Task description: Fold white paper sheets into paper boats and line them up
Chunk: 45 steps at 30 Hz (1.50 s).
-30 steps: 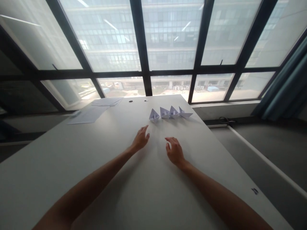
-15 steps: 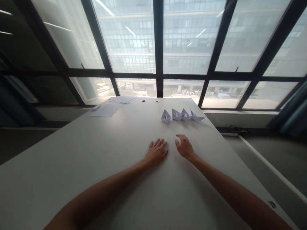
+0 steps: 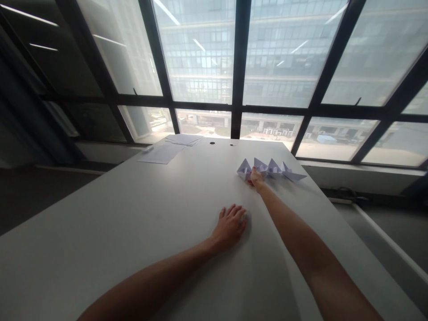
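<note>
Left hand (image 3: 230, 227) palm down, right hand (image 3: 257, 178) at leftmost paper boat (image 3: 244, 170)

Far left: dark blue curtain (image 3: 36, 120), beyond desk's left edge. White desk (image 3: 160, 214) runs up to the windows (image 3: 203, 58). Flat sheet (image 3: 159, 154) near desk's far left corner, more papers (image 3: 184, 140) overlapping it on the far-edge side. Dark round hole (image 3: 212, 143) close to far edge. Left hand mid-desk, on the near side of the boats and well apart from them; fingers a bit spread, nothing held. Leftmost boat stands upright, first in a row of four running toward the right edge. Right hand reaches in at this boat's right side, thumb and fingers narrow; can't tell if they grip. Second boat (image 3: 261, 163) just beside the hand, partly covered. Third boat (image 3: 274, 170) upright next to it. Fourth boat (image 3: 294, 175) nearest right edge, turned more side-on. White bar (image 3: 389, 240) past right edge, near floor level.
</note>
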Motion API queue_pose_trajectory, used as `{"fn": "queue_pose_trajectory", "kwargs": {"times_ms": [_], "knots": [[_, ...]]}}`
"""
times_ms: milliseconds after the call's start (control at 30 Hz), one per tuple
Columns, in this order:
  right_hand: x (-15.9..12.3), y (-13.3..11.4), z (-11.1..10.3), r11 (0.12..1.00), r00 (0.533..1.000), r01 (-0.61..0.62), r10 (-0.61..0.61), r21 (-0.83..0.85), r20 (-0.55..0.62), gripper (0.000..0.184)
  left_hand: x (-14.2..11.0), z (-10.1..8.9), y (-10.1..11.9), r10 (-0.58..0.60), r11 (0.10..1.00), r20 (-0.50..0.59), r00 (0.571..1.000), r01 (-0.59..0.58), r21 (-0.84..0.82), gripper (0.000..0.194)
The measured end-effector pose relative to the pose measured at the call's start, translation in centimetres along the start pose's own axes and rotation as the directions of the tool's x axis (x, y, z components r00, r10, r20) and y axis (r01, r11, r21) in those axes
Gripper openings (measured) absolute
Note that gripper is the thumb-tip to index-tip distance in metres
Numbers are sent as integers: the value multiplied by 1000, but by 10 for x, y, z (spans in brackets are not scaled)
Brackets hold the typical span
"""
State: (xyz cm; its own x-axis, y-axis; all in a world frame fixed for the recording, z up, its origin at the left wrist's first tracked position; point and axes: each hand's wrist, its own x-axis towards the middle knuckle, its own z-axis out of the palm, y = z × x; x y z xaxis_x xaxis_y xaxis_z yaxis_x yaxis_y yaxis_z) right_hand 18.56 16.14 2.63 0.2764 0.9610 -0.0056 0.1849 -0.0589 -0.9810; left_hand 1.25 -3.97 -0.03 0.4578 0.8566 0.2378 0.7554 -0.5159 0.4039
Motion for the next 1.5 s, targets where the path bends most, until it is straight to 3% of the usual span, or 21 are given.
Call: {"fn": "queue_pose_trajectory", "kwargs": {"times_ms": [167,267,333,400,533,667,800,867,933,967,1000,1033,1067,1133,1200,1267,1300,1333,1367,1433,1500], "knots": [[-3,9,1,993,996,-75,70,-94,-60,53,9,-6,-4,-59,984,-104,993,40,-171,31],[-15,16,-4,983,999,6,-14,-183,-44,47,25,-12,-14,-125,941,-226,966,43,-337,26],[-21,16,-7,960,993,109,-119,-256,-22,33,35,-15,-22,-210,891,-285,935,63,-449,26],[-24,14,-6,918,970,233,-245,-321,5,24,41,-16,-27,-300,834,-303,905,95,-543,24],[-21,7,7,814,902,421,-421,-401,92,50,43,-16,-30,-343,786,-318,884,85,-612,23],[-12,5,22,753,879,471,-447,-460,168,45,41,-12,-30,-350,767,-310,884,81,-637,23],[-12,6,23,722,876,476,-438,-502,202,31,41,-12,-36,-390,691,-277,878,80,-719,22],[-22,6,18,708,868,489,-451,-509,207,24,42,-15,-42,-454,608,-282,845,63,-791,21],[-42,7,10,686,845,527,-487,-501,221,19,44,-20,-49,-566,501,-301,767,30,-865,21],[-55,8,4,670,824,558,-514,-490,237,19,46,-23,-52,-625,443,-298,722,13,-896,22],[-70,8,-2,632,774,626,-576,-456,264,19,47,-26,-54,-669,379,-272,692,2,-925,24],[-86,9,-8,592,715,695,-631,-409,301,18,49,-29,-56,-691,313,-225,687,3,-950,29],[-103,10,-15,551,654,755,-671,-355,350,18,50,-31,-56,-682,247,-160,714,18,-969,33],[-138,10,-30,483,534,844,-719,-233,444,19,51,-34,-52,-583,160,-18,812,92,-983,44],[-167,11,-44,426,426,895,-726,-134,540,23,48,-34,-45,-447,173,79,891,172,-970,52],[-188,13,-55,412,372,909,-721,-70,585,26,42,-32,-37,-374,284,92,923,208,-936,50],[-195,15,-59,422,367,906,-725,-45,583,26,39,-31,-33,-365,354,65,929,203,-913,45],[-199,17,-61,452,395,891,-738,-35,547,26,37,-29,-29,-364,419,28,931,190,-888,41],[-201,20,-63,503,463,863,-751,-45,472,24,34,-28,-25,-362,474,-18,932,167,-864,38],[-200,23,-62,671,667,737,-705,-78,239,25,31,-26,-18,-346,556,-120,931,101,-825,34],[-196,24,-58,848,847,530,-527,-35,70,44,28,-23,-12,-328,617,-220,919,33,-786,30]]}}
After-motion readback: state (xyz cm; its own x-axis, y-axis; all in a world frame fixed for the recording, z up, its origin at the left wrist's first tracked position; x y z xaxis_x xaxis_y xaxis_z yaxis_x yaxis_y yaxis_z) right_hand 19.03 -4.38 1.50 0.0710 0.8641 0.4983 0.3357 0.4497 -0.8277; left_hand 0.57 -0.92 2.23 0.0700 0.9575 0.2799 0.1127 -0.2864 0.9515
